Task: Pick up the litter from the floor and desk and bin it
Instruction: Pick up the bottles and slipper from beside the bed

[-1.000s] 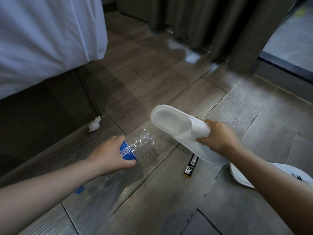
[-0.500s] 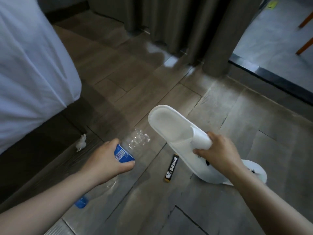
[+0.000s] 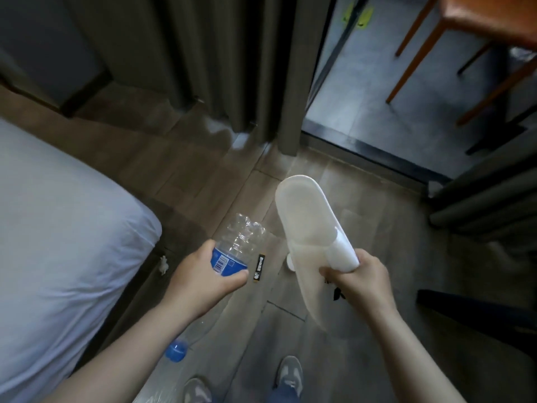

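Note:
My left hand (image 3: 203,279) grips an empty clear plastic bottle (image 3: 241,237) round its blue label, base pointing away, blue cap below my forearm. My right hand (image 3: 359,279) holds a white disposable slipper (image 3: 305,216) by its toe strap, heel raised and pointing away. On the wooden floor between my hands lies a small black sachet wrapper (image 3: 258,269). A crumpled white tissue (image 3: 163,264) lies on the floor by the bed base. A second white slipper (image 3: 290,261) is mostly hidden behind the held one.
A bed with white sheets (image 3: 58,242) fills the left. Dark curtains (image 3: 232,62) hang ahead, with a sliding-door track (image 3: 377,148) and a grey-tiled area beyond. A wooden table or chair (image 3: 479,33) stands at the top right. My shoes (image 3: 287,373) show at the bottom.
The view has risen and pulled back. Both hands have lifted the bottle and slipper higher off the floor. The curtains, door track and my shoes have come into view.

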Motion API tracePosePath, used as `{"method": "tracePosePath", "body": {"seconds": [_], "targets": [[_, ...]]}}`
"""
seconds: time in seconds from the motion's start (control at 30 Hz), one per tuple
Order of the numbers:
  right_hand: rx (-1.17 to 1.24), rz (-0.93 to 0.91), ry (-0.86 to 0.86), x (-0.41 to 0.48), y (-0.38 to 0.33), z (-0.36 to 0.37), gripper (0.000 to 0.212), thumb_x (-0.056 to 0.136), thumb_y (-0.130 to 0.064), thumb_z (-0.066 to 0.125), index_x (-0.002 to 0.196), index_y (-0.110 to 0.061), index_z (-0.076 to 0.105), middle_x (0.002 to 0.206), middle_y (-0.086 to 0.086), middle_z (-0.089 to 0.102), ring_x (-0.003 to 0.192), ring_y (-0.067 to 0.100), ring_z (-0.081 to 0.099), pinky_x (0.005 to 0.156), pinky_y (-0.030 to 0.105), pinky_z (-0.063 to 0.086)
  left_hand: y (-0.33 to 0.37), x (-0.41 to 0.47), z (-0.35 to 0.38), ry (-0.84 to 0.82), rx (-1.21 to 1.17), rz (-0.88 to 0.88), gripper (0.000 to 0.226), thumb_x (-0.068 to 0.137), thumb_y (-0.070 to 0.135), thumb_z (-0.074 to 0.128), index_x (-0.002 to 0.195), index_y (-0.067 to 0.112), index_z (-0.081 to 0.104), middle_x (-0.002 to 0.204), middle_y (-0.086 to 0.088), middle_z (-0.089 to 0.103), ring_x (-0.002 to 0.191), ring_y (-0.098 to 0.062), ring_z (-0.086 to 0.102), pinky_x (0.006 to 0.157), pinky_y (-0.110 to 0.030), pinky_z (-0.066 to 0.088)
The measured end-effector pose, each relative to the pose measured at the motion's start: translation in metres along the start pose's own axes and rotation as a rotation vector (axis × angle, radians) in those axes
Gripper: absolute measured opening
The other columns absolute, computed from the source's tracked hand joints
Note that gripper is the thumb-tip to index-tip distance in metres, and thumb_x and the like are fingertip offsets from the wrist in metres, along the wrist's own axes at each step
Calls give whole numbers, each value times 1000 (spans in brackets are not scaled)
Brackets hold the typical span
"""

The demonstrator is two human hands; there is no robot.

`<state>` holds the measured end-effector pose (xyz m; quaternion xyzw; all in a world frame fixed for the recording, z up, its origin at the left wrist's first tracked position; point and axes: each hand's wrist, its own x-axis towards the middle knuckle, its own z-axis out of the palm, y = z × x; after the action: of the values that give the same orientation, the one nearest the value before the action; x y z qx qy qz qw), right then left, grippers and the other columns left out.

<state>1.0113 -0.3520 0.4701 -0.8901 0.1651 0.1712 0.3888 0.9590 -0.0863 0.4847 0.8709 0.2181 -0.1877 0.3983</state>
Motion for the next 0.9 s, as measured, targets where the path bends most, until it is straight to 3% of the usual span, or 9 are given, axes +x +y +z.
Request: {"method": "tracePosePath", "body": {"seconds": [0.27, 0.5, 0.57, 0.7, 0.83, 0.9], "targets": [[183, 28, 201, -130, -104, -204, 27, 62, -27, 84, 75, -19, 62, 66, -2, 68, 57, 20, 65, 56, 40, 57, 209, -134, -86, 15, -52, 153, 39, 66, 44, 76, 90, 24, 53, 82, 5, 64, 74, -12, 62, 67, -34, 54], [306, -8, 433, -212, -113, -345, 24, 64, -27, 84, 75, -17, 65, 64, -1, 69, 59, 16, 66, 58, 40, 56, 341, -219, -76, 9, -196, 330, 33, 68, 34, 79, 86, 16, 58, 73, 4, 66, 70, -11, 63, 63, -28, 50], [322, -12, 508, -231, -107, -379, 24, 65, -25, 84, 74, -16, 64, 60, -2, 68, 54, 11, 63, 55, 36, 54, 372, -233, -63, -40, -214, 408, 32, 69, 35, 79, 85, 18, 58, 74, 5, 67, 69, -9, 64, 64, -27, 50], [353, 11, 713, -271, -93, -426, 24, 65, -24, 85, 75, -16, 65, 60, -6, 67, 55, -1, 62, 50, 24, 49, 427, -256, -44, -173, -218, 602, 30, 70, 34, 79, 88, 23, 58, 75, 6, 68, 63, 2, 63, 50, -10, 46], [427, 109, 933, -325, -76, -441, 24, 65, -26, 86, 77, -15, 67, 66, -4, 69, 59, 3, 64, 57, 30, 51, 463, -282, -25, -394, -186, 756, 33, 70, 34, 80, 92, 25, 57, 80, 4, 69, 68, -3, 67, 61, -22, 55], [468, 197, 1061, -361, -70, -436, 24, 66, -27, 86, 77, -16, 67, 67, -6, 69, 63, 5, 64, 54, 25, 47, 472, -300, -13, -524, -152, 824, 33, 69, 32, 81, 93, 25, 59, 82, 3, 70, 72, -7, 69, 65, -27, 57]]}}
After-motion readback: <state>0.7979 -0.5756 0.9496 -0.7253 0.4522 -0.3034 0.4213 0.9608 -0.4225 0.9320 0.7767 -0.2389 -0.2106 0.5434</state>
